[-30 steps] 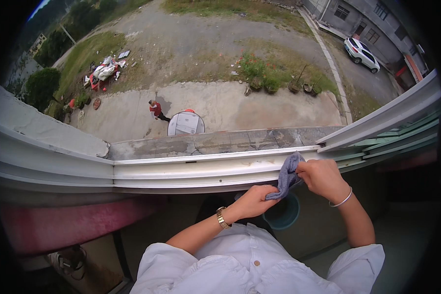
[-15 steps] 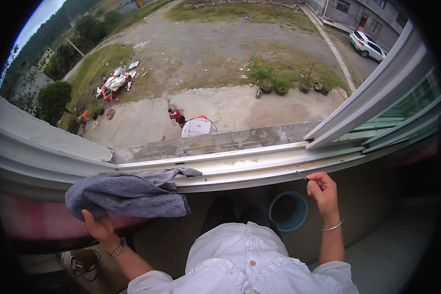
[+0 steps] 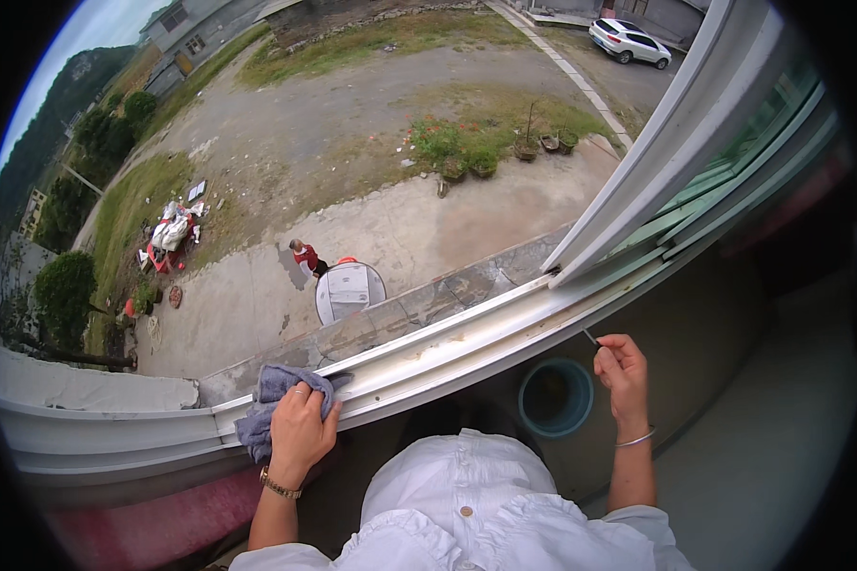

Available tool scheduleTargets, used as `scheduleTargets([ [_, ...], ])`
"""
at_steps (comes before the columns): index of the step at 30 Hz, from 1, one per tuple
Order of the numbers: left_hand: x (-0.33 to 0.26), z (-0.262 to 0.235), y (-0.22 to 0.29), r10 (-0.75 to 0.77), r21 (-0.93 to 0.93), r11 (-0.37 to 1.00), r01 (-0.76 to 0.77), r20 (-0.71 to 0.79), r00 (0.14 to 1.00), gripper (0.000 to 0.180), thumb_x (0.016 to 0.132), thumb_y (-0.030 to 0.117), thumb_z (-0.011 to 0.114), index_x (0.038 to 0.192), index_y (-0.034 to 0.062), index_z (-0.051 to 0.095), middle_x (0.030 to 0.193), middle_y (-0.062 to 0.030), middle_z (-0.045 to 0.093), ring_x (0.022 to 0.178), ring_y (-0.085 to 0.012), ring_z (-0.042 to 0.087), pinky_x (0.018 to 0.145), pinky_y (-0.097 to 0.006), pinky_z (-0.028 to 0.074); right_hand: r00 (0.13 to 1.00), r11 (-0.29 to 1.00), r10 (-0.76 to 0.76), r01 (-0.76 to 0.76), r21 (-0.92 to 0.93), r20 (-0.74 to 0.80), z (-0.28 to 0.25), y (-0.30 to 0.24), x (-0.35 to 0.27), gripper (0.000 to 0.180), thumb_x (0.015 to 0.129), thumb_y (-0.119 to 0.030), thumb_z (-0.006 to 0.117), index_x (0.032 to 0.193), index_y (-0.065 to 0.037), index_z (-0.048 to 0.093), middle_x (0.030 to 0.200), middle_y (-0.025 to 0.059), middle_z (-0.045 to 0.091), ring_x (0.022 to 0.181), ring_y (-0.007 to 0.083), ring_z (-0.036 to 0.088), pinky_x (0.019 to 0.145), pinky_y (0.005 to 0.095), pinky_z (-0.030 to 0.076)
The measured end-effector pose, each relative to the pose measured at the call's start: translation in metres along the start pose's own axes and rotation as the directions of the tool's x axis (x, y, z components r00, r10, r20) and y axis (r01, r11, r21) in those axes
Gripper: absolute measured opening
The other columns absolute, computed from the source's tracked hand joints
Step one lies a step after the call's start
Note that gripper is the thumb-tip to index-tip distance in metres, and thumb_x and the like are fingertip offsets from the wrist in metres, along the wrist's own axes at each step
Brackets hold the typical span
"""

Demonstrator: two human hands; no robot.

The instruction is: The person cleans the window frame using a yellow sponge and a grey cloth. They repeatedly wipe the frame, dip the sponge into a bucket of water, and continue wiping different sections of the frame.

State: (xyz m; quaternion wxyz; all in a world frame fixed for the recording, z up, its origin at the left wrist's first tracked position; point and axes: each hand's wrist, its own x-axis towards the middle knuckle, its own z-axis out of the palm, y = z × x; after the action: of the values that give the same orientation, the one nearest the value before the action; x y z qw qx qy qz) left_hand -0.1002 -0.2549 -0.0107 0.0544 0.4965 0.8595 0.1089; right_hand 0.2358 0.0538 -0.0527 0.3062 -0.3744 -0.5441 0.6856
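Bunched up on the left part of the white window track (image 3: 467, 344) is a blue-grey cloth (image 3: 255, 428). My left hand (image 3: 302, 428) presses down on it from above, its fingers closed over the fabric. Some of the cloth is hidden beneath that hand. On the right, my right hand (image 3: 625, 376) pinches a thin tool (image 3: 590, 337) with a slim metal shaft, just on the near side of the track. Its handle is mostly covered by my fingers, so its exact kind is unclear. Brownish dirt marks show in the grooves of the track.
A blue bucket (image 3: 528, 419) stands on the floor below the sill, near my right hand. Sliding window frames (image 3: 628, 190) rise on the right. Outside and lower down are a paved yard, a person (image 3: 303, 255) beside a round table (image 3: 350, 290), potted plants (image 3: 467, 162) and a white car (image 3: 628, 43).
My left hand has brought the cloth from a loose spread near the sill onto the track and bunched it there. The view has turned. My right hand still pinches the tool.
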Motion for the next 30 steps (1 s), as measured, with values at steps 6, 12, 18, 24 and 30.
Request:
scheduleTargets([
  [6,0.054,0.03,0.075,0.294,-0.101,0.952,-0.289,0.032,0.955,0.03,0.087,0.026,0.066,0.086,-0.0039,0.063,0.096,-0.0183,0.055,0.091,-0.033,0.056,0.079,-0.041,0.048,0.987,0.939,-0.129,0.153,-0.308,0.095,0.043,0.009,-0.005,0.019,0.092,-0.003,0.063,0.109,0.002,0.066,0.088,0.0045,0.068,0.078,0.0088,0.063,0.072,0.0238,0.052],
  [12,0.094,0.051,0.125,0.396,-0.104,0.914,-0.392,0.02,0.918,0.028,0.085,0.024,0.065,0.091,-0.0035,0.062,0.097,-0.0173,0.055,0.092,-0.0327,0.055,0.082,-0.04,0.048,0.886,0.674,-0.387,0.462,-0.576,0.257,0.1,-0.02,0.01,0.015,0.088,-0.008,0.066,0.102,-0.004,0.067,0.091,0.0148,0.07,0.079,0.0307,0.069,0.07,0.0351,0.055],
  [18,0.073,0.039,0.108,0.367,-0.1,0.924,-0.37,-0.051,0.929,0.027,0.081,0.018,0.066,0.098,-0.0029,0.063,0.105,-0.0185,0.062,0.102,-0.0332,0.059,0.087,-0.038,0.05,0.81,0.408,-0.375,0.581,-0.705,0.451,0.127,-0.021,0.029,0.008,0.086,-0.013,0.069,0.092,-0.008,0.069,0.077,0.0115,0.065,0.067,0.0326,0.065,0.06,0.0396,0.052],
  [24,0.061,0.017,0.084,0.337,-0.066,0.938,-0.34,-0.054,0.94,0.03,0.079,0.021,0.069,0.099,-0.0019,0.067,0.106,-0.0165,0.067,0.108,-0.0325,0.06,0.094,-0.045,0.043,0.755,0.265,-0.362,0.646,-0.716,0.547,0.159,-0.003,0.041,0.011,0.085,-0.014,0.067,0.079,-0.008,0.06,0.064,0.0104,0.056,0.06,0.0324,0.063,0.053,0.0412,0.05],
  [30,0.073,0.028,0.093,0.366,-0.129,0.922,-0.365,-0.014,0.93,0.026,0.08,0.022,0.068,0.093,0.0001,0.067,0.102,-0.0147,0.069,0.101,-0.0297,0.061,0.087,-0.04,0.044,0.827,0.145,-0.292,0.535,-0.832,0.481,0.136,-0.012,0.039,0.009,0.089,-0.017,0.067,0.085,-0.008,0.063,0.07,0.0104,0.061,0.059,0.0334,0.063,0.052,0.0424,0.05],
])
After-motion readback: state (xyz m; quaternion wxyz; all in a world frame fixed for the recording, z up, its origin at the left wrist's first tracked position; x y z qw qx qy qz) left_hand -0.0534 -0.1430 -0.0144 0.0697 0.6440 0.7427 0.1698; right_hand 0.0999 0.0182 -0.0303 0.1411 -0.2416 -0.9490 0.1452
